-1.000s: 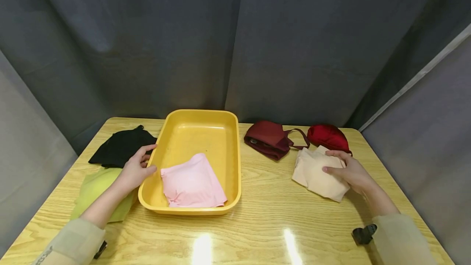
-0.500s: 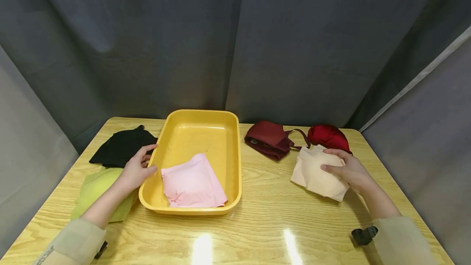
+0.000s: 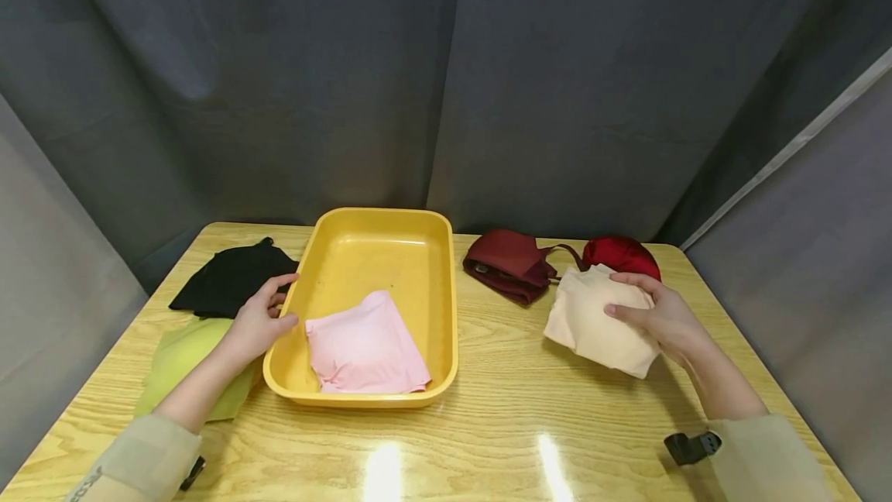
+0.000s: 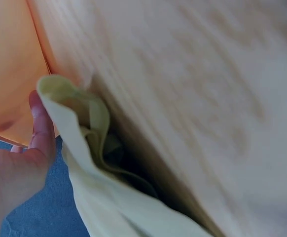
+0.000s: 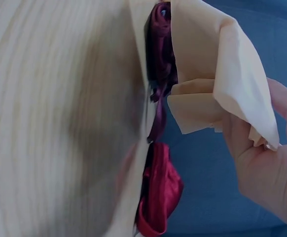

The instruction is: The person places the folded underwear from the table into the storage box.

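My right hand (image 3: pixel 667 321) pinches a folded beige bra (image 3: pixel 588 324) with the thumb on top and the fingers at its far edge. In the right wrist view, the beige bra (image 5: pixel 247 74) hangs above the tabletop, its folds opening slightly. At the yellow tray (image 3: pixel 390 262), my left hand (image 3: pixel 256 325) touches the left rim with thumb and fingertips spread. A folded pink bra (image 3: pixel 365 351) lies in the tray's near end. Beneath the left forearm is a yellow-green garment (image 3: pixel 184 359), whose folded edge shows large in the left wrist view.
A black garment (image 3: pixel 233 277) lies at the table's back left. Behind the right hand, a maroon bra (image 3: pixel 505 262) with a strap and a shiny red bra (image 3: pixel 623 256) lie near the back edge. Grey curtains (image 3: pixel 446 84) close in behind the wooden table (image 3: pixel 502 378).
The right hand has lifted the beige bra and shifted it slightly left, and it now covers more of the red bra. The left hand and the tray have stayed in place.
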`<state>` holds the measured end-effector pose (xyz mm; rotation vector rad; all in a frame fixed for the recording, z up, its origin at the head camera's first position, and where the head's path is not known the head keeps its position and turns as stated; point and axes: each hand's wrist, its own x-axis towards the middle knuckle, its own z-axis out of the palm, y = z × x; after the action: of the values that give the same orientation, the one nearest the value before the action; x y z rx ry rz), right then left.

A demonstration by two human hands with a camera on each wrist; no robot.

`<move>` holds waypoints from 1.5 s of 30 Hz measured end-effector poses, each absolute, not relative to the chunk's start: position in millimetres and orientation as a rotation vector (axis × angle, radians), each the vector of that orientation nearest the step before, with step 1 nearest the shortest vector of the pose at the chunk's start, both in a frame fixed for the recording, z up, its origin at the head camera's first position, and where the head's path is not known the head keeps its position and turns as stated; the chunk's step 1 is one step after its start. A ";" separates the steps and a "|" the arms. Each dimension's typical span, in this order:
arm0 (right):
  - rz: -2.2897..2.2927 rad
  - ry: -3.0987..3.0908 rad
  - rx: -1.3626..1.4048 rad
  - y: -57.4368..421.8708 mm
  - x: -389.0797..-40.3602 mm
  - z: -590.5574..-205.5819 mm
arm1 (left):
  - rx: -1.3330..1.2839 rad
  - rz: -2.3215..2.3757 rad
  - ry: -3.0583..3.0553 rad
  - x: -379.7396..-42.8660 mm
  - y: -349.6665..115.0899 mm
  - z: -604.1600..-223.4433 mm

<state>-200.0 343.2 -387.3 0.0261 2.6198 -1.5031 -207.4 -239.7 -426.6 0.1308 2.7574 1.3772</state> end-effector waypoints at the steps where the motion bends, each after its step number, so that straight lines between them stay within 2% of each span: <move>1: -1.511 2.615 0.035 341.4 -199.2 -384.8 | 0.131 1.376 2.758 -207.4 -239.7 -426.5; 26: -1.692 2.573 -0.012 296.9 -184.1 -341.0 | 0.170 1.363 2.807 -208.0 -240.1 -424.6; 45: -1.919 2.391 -0.152 256.4 -193.5 -313.4 | 0.139 1.349 2.844 -207.8 -237.3 -421.6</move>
<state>-193.5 256.4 -313.4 -0.1516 2.3908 -1.9185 -207.8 -237.3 -421.6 0.1390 2.8443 1.3490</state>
